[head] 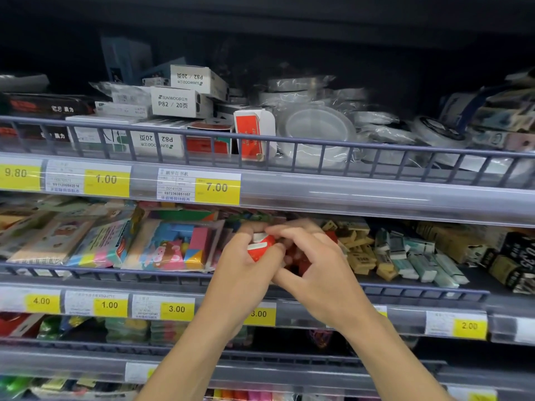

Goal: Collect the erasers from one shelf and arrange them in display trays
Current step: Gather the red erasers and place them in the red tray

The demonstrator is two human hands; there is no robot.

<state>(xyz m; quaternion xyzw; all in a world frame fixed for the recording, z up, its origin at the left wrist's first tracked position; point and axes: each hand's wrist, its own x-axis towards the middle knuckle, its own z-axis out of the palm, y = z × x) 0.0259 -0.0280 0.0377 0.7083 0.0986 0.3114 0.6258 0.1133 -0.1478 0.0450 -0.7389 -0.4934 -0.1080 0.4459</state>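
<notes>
Both hands meet at the middle wire-fronted shelf (144, 274): left hand (243, 273) grasps a small red-and-white wrapped eraser (260, 245), right hand (315, 273) curls over red erasers (298, 260).

Top of frame dark; the shelves sit in even, moderate light. Glare streaks the clear price rail (376, 195). Edges bow and blur; wrapped tape rolls (315, 131) glint.

**Middle shelf, left to right**

On the middle shelf (144, 277), packets (170, 244) lie at the left. Both hands meet at its front rail: left hand (246, 273), right hand (315, 273). Erasers (405, 256) lie right of them; boxes (181, 102) sit on the shelf above.
</notes>
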